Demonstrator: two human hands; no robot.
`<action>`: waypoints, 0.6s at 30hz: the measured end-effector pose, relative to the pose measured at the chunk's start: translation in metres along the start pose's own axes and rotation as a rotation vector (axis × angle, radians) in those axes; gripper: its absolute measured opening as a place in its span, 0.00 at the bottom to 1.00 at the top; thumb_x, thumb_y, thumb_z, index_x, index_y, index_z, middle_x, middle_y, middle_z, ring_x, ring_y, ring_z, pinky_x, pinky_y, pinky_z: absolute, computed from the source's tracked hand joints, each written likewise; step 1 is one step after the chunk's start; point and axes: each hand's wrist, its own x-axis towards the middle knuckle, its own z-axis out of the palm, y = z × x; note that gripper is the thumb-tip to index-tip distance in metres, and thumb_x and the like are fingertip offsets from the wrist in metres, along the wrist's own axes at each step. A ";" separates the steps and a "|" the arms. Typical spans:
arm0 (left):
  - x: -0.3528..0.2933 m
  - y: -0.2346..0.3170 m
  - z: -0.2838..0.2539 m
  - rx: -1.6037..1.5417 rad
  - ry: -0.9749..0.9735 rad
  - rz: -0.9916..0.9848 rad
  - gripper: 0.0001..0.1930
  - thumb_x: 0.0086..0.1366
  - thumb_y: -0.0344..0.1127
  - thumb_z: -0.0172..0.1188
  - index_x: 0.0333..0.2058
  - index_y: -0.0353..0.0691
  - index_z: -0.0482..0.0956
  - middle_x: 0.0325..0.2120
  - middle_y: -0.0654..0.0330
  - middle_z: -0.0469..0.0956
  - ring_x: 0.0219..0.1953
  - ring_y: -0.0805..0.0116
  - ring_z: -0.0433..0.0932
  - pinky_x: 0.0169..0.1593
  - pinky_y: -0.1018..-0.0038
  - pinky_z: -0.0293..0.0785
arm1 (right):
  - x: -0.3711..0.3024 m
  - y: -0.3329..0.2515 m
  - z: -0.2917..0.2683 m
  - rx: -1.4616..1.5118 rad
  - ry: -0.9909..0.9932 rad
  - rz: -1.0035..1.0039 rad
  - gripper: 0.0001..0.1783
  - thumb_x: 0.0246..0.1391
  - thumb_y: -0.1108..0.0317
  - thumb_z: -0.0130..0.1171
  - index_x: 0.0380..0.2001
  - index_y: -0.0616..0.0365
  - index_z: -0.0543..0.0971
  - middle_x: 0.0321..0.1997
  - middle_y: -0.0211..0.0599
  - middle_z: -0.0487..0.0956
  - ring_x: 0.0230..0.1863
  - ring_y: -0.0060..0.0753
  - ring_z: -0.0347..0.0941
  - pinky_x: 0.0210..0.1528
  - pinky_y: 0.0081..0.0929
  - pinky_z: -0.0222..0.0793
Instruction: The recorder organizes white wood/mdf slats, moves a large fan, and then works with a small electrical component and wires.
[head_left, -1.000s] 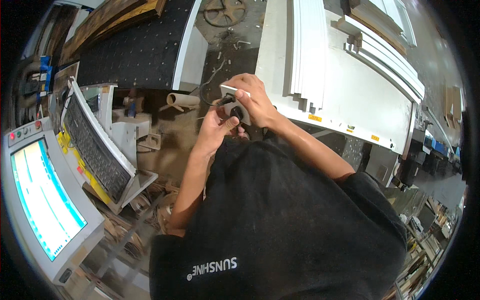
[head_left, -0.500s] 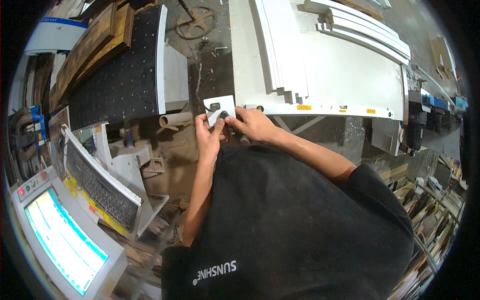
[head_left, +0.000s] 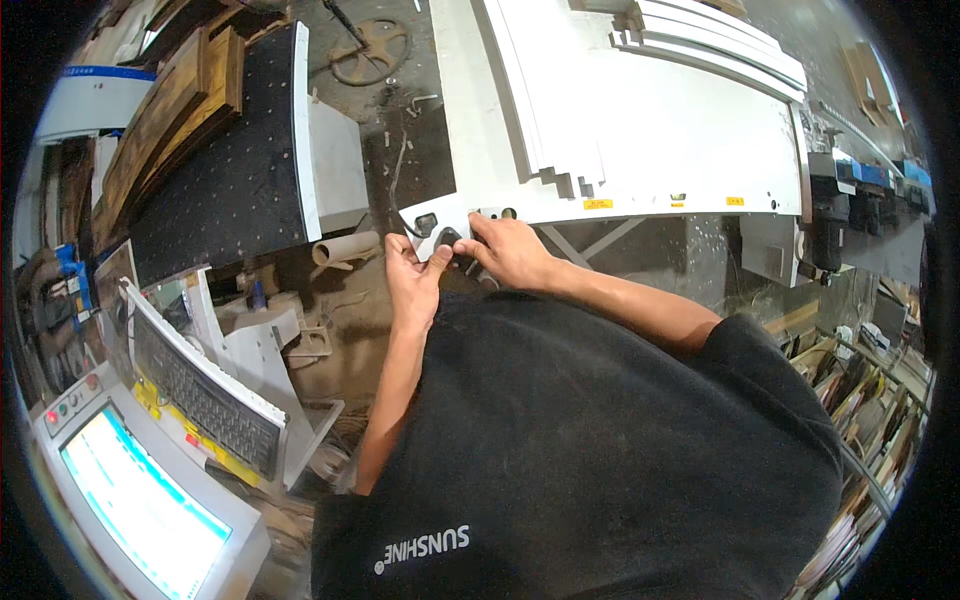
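Observation:
A small white rectangular plate with a dark opening is held up in front of my torso. A black rounded piece sits at its near side, and what kind of part it is I cannot tell. A thin dark cable runs from beyond the plate to its left side. My left hand grips the near left edge, its thumb against the black piece. On the right side, my right hand closes over the plate's edge with thumb and fingers, thumb tip next to the black piece. The plate's underside is hidden.
A white machine table with long white strips lies ahead right. On the left are a black perforated table bearing curved wooden boards, a keyboard and a lit screen. Boards are racked at right.
Both hands still hold the plate, which is tilted a little differently. The surroundings have shifted slightly left and up in the picture.

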 end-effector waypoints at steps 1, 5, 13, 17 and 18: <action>0.000 0.001 0.000 0.000 -0.004 -0.002 0.22 0.68 0.32 0.70 0.42 0.40 0.60 0.42 0.55 0.78 0.41 0.71 0.81 0.40 0.72 0.86 | 0.000 0.000 0.001 0.000 0.002 0.004 0.28 0.69 0.43 0.54 0.37 0.63 0.73 0.28 0.59 0.80 0.36 0.68 0.78 0.39 0.59 0.71; -0.005 0.010 0.003 0.134 0.056 -0.064 0.21 0.69 0.31 0.69 0.45 0.37 0.61 0.42 0.53 0.79 0.40 0.70 0.82 0.40 0.73 0.86 | 0.004 0.002 -0.001 0.044 -0.035 0.005 0.28 0.68 0.43 0.55 0.37 0.63 0.74 0.31 0.57 0.80 0.38 0.66 0.79 0.42 0.57 0.72; 0.017 0.004 0.004 0.296 0.024 -0.076 0.18 0.69 0.31 0.69 0.48 0.35 0.67 0.42 0.53 0.81 0.38 0.71 0.83 0.38 0.74 0.85 | 0.017 0.023 0.011 0.306 0.222 0.002 0.28 0.59 0.51 0.67 0.50 0.66 0.77 0.51 0.57 0.78 0.55 0.60 0.76 0.58 0.48 0.72; 0.034 -0.020 -0.007 0.358 -0.049 -0.196 0.18 0.72 0.30 0.66 0.56 0.35 0.70 0.42 0.56 0.82 0.34 0.73 0.82 0.35 0.75 0.83 | 0.014 0.036 0.024 0.358 0.376 0.013 0.32 0.55 0.57 0.71 0.57 0.65 0.74 0.56 0.59 0.77 0.56 0.59 0.77 0.59 0.47 0.73; 0.036 -0.018 0.001 0.394 -0.036 -0.218 0.20 0.72 0.33 0.67 0.56 0.35 0.70 0.41 0.56 0.82 0.34 0.73 0.82 0.34 0.76 0.80 | 0.010 0.041 0.026 0.377 0.385 0.038 0.31 0.55 0.58 0.70 0.57 0.65 0.75 0.56 0.59 0.77 0.57 0.60 0.76 0.60 0.47 0.72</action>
